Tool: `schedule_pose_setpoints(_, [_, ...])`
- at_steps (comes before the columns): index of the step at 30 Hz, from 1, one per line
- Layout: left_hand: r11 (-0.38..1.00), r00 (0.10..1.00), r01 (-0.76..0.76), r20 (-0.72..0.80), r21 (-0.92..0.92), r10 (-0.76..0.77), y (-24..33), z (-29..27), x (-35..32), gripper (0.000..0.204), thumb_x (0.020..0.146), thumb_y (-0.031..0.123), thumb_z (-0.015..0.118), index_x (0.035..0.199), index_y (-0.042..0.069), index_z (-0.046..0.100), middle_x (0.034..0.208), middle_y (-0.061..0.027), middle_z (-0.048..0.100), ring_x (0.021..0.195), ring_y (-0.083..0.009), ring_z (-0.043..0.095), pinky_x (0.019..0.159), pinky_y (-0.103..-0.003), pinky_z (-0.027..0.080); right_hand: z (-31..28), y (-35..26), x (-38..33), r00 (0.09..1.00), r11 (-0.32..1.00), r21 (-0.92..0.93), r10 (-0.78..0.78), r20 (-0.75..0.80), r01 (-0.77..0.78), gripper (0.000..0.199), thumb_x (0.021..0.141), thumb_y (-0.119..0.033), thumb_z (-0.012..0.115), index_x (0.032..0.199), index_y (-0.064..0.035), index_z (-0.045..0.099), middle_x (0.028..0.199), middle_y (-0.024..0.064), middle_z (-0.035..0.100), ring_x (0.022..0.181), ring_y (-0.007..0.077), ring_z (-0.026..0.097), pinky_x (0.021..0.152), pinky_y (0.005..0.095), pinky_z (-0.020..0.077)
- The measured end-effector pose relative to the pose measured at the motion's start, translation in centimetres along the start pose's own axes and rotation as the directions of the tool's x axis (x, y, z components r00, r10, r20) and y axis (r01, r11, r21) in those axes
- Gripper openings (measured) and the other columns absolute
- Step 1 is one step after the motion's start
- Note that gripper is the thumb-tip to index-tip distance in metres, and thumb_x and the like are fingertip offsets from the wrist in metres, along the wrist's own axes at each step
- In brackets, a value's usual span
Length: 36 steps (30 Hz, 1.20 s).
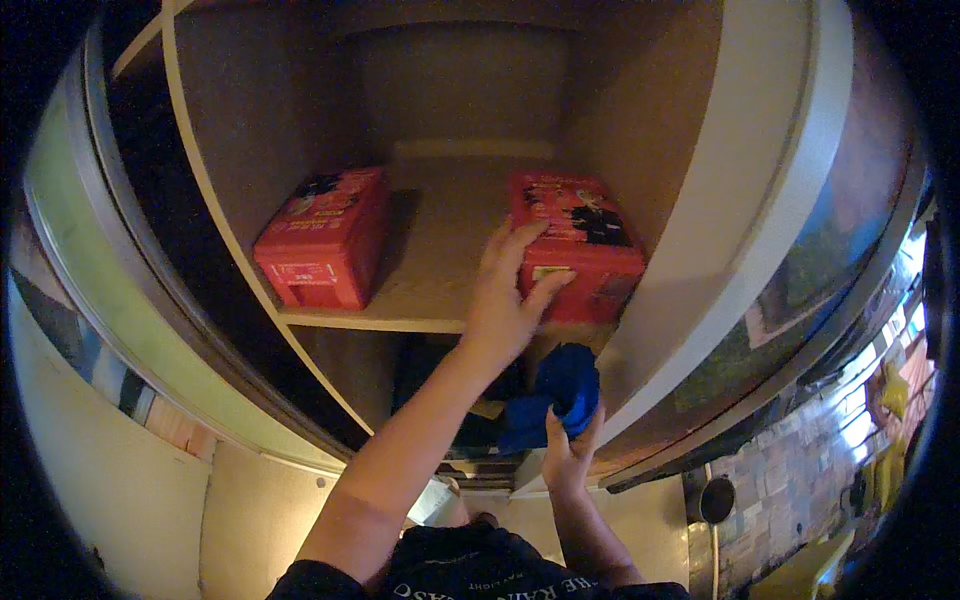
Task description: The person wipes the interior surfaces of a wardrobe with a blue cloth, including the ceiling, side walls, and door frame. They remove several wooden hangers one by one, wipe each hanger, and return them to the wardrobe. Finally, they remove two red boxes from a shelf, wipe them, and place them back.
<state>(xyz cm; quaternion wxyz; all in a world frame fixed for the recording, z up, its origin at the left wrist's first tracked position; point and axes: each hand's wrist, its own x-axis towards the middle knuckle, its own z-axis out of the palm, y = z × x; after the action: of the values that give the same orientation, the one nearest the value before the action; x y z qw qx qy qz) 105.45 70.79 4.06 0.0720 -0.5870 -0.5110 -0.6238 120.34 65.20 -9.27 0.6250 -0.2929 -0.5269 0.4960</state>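
Two red boxes with black patches on their lids stand on a wooden cupboard shelf [425, 270]. My left hand [503, 300] grips the near left corner of the right-hand red box [590, 262], fingers along its top and side and thumb on its front. The left-hand red box [325, 235] sits apart, by the cupboard's left wall. Lower down, in front of the shelf edge, my right hand [570, 458] is closed on a bunched blue cloth [562, 390]. Part of that hand is hidden behind the cloth.
The cupboard's pale right side panel [755, 230] rises close beside the right box. Below the shelf is a dark lower compartment [415, 370]. A long-handled round dark thing [713, 500] stands at lower right, near a patterned floor [780, 490].
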Motion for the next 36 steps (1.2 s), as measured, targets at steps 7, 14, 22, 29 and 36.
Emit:
schedule_pose_setpoints(7, [0.975,0.993,-0.043,-0.101,0.22,0.067,1.0,-3.0,-1.2,0.071,0.075,0.024,0.072,0.134,0.006,0.037,0.132,-0.0219,0.04,0.124,-0.0398,0.035,0.104,-0.046,0.027,1.5,-0.1,1.0,0.978,0.994,-0.01,0.105,0.183,-0.105,0.048,0.087,-0.002,0.054,0.132,-0.0024,0.036,0.123,0.0085,0.046,0.111,0.0174,0.045,0.098,0.0314,0.0335])
schedule_pose_setpoints(14, [0.661,0.875,0.219,-0.444,0.718,0.192,-2.2,-13.2,-1.4,0.094,0.057,0.039,0.082,0.134,0.007,0.038,0.142,-0.0296,0.015,0.131,-0.0478,0.014,0.104,-0.055,0.02,5.7,1.2,0.4,0.9,0.969,0.121,0.15,0.409,-0.216,0.05,0.086,0.0,0.055,0.132,-0.0023,0.036,0.124,0.008,0.047,0.113,0.0177,0.044,0.099,0.0317,0.0324])
schedule_pose_setpoints(22, [0.541,0.921,0.226,-0.358,0.81,0.152,-3.0,-17.1,-1.9,0.089,0.051,0.036,0.083,0.126,0.012,0.042,0.135,-0.0236,0.027,0.129,-0.0473,0.019,0.106,-0.055,0.021,10.5,1.9,-0.3,0.815,0.948,0.076,0.222,0.536,-0.308,0.064,0.083,-0.008,0.062,0.136,0.0001,0.027,0.124,0.0121,0.046,0.109,0.0198,0.046,0.097,0.0315,0.0359])
schedule_pose_setpoints(29, [0.733,0.916,0.043,-0.32,0.679,0.243,-0.1,-19.1,-6.7,0.094,0.052,0.042,0.082,0.129,0.013,0.037,0.136,-0.0263,0.021,0.129,-0.0462,0.02,0.107,-0.054,0.019,10.8,5.0,-1.2,0.796,0.958,-0.286,0.145,0.588,0.037,0.051,0.092,-0.022,0.052,0.135,-0.0034,0.033,0.128,0.0117,0.047,0.116,0.0247,0.046,0.1,0.0359,0.0362])
schedule_pose_setpoints(36, [0.842,0.962,0.091,-0.265,0.532,0.063,3.0,-22.7,-16.8,0.113,0.047,0.043,0.085,0.136,0.015,0.02,0.138,-0.0282,0.014,0.129,-0.046,0.019,0.104,-0.055,0.022,13.9,0.1,-5.0,0.446,0.397,0.221,0.673,0.59,-0.891,0.064,0.088,-0.054,0.049,0.13,-0.0065,0.039,0.121,0.0069,0.052,0.108,0.0238,0.051,0.095,0.0317,0.0376])
